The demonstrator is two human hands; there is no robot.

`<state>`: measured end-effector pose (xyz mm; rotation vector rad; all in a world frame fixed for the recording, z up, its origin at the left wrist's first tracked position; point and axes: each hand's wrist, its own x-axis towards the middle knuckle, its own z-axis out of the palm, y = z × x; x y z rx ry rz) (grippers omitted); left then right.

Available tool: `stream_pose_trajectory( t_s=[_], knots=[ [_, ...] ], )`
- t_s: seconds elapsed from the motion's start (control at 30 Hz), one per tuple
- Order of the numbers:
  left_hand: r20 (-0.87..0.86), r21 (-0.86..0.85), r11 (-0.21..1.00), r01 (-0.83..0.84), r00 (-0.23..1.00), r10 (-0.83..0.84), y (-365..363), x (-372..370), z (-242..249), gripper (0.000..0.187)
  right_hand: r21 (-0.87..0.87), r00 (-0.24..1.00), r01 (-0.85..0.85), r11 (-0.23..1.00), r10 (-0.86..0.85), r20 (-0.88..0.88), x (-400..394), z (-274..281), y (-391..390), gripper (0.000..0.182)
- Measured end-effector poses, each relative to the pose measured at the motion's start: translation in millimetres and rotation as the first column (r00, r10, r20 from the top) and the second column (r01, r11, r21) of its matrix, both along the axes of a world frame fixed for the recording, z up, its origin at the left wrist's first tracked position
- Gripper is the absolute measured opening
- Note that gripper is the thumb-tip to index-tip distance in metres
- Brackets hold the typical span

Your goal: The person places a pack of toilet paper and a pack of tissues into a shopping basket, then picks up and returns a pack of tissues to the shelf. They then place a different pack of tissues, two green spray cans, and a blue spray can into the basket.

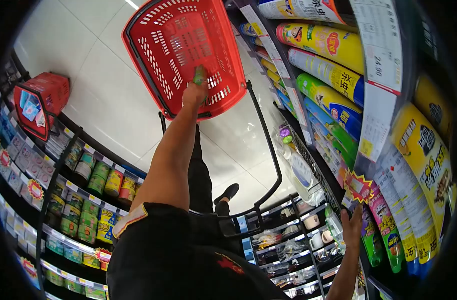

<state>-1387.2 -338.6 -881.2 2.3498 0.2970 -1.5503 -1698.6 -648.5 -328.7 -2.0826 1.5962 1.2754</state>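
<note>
My left hand (195, 94) reaches down into the red shopping basket (143, 57), its fingers closed round a small green container (200, 75). Nothing else shows inside the basket. Over at the lower right, my right hand (351, 226) is raised beside the shelf of spray cans, near a red and yellow starburst tag (358, 186). A clear bottle with a green cap (334, 225) stands close to its fingers; whether they touch cannot be made out. The basket's black handle (273, 150) swings out to the right.
Yellow, green and blue spray cans (323, 45) fill the shelves on the right. At left stands another red basket (58, 87) holding packages. Shelves of canned goods (99, 175) curve along the lower left. Mugs (312, 221) sit on a rack at the bottom.
</note>
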Motion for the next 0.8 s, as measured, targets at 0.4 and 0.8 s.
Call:
stream_pose_trajectory(
  t_s=[0.4,0.8],
  knots=[
    [0.382,-0.063,0.997,0.054,0.924,-0.026,18.4,-6.9,104.3,0.068,0.068,0.950,-0.176,0.982,0.151,0.273,-13.9,-1.1,-6.8,0.092],
    [0.025,-0.865,0.478,-0.149,0.940,0.339,-88.4,-63.1,458.9,0.031,0.095,0.954,-0.115,0.989,0.083,0.289,-11.5,31.4,-14.5,0.108]
  ],
)
